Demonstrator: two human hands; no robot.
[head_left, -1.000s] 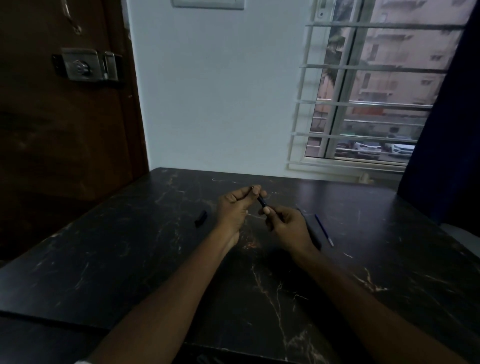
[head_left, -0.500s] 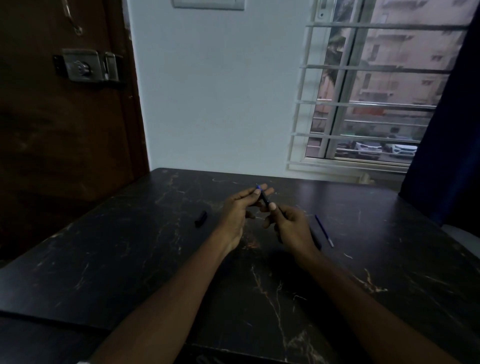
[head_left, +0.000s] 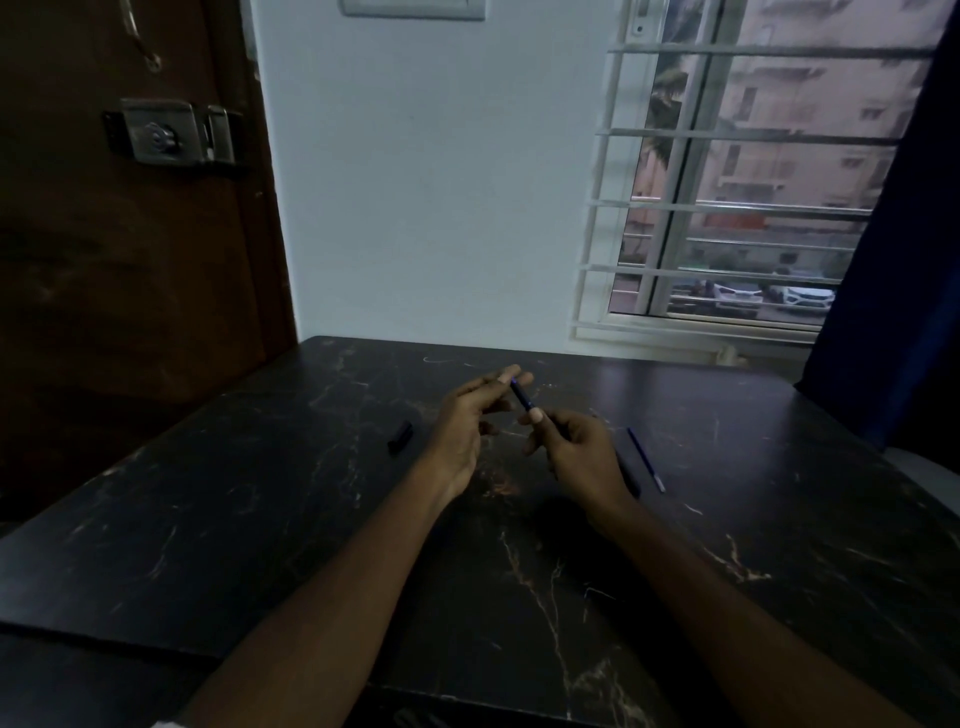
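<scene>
Head view tells me the left hand (head_left: 462, 431) has loosened since a second ago, fingers straightened and just touching the tip of the pen (head_left: 523, 399), while the right hand (head_left: 582, 452) clamps its barrel just left of the refill (head_left: 644, 460), so I judge a re-grip mid-twist.

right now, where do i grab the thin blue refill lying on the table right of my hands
Pinch the refill at its middle, from straight above, fingertips on its two long sides. It lies flat on the table, thin and long, pointing away from you, clear of the right hand that grips the pen.
</scene>
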